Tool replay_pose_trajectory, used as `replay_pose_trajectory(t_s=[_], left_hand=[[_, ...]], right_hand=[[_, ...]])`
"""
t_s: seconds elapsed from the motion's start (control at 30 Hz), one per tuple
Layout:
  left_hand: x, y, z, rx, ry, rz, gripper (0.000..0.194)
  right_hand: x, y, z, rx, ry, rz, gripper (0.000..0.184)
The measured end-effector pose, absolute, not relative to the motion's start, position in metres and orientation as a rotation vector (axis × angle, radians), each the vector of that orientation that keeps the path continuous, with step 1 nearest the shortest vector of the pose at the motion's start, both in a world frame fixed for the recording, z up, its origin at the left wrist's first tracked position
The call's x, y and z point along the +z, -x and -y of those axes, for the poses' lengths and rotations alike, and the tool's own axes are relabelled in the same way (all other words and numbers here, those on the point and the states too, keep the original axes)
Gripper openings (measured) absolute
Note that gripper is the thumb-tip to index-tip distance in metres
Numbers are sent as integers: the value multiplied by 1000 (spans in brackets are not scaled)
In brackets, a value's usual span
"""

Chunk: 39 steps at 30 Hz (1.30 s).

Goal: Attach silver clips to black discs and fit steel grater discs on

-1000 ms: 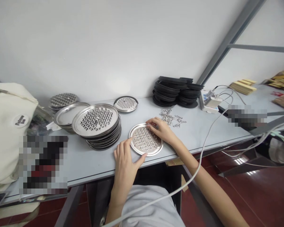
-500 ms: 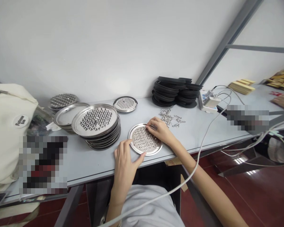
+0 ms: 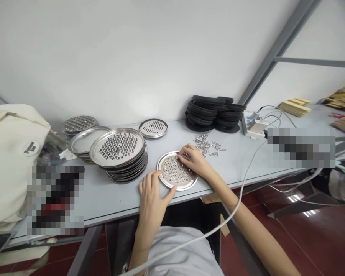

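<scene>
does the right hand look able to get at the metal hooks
Probably yes: the metal hooks lie uncovered just beyond the right hand, with nothing visible blocking the way. Its fingers are at the grater plate, though, so they'd need to lift off.

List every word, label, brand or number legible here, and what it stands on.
Round white badge on the cream fabric bag: two dark lines, apparently starting "P"; the rest is too blurred to read.
White plastic power strip: blue markings, too small to read.
No other text is legible.
</scene>
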<state>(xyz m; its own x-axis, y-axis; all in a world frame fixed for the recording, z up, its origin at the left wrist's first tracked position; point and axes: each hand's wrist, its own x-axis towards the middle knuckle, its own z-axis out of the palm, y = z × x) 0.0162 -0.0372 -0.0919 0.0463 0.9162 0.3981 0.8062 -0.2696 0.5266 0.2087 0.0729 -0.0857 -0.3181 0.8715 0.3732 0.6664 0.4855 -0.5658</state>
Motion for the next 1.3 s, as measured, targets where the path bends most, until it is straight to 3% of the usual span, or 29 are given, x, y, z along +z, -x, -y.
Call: replay_pose_trajectory(t_s=[0.27,0.4,0.63,1.3], left_hand=[[-48,9,43,1461,-2240,-1604,20],[-15,36,33,1601,-2290,-1708,22],[-7,76,12,1237,-2504,-1960,12],[-3,71,14,1234,-2671,-1896,10]], right_hand=[[-87,-209,-74,430,1265,2083,6],[-88,-209,-75,429,1260,2085,8],[-91,-209,-76,425,1240,2080,6],[-93,-210,-77,421,1229,2085,7]])
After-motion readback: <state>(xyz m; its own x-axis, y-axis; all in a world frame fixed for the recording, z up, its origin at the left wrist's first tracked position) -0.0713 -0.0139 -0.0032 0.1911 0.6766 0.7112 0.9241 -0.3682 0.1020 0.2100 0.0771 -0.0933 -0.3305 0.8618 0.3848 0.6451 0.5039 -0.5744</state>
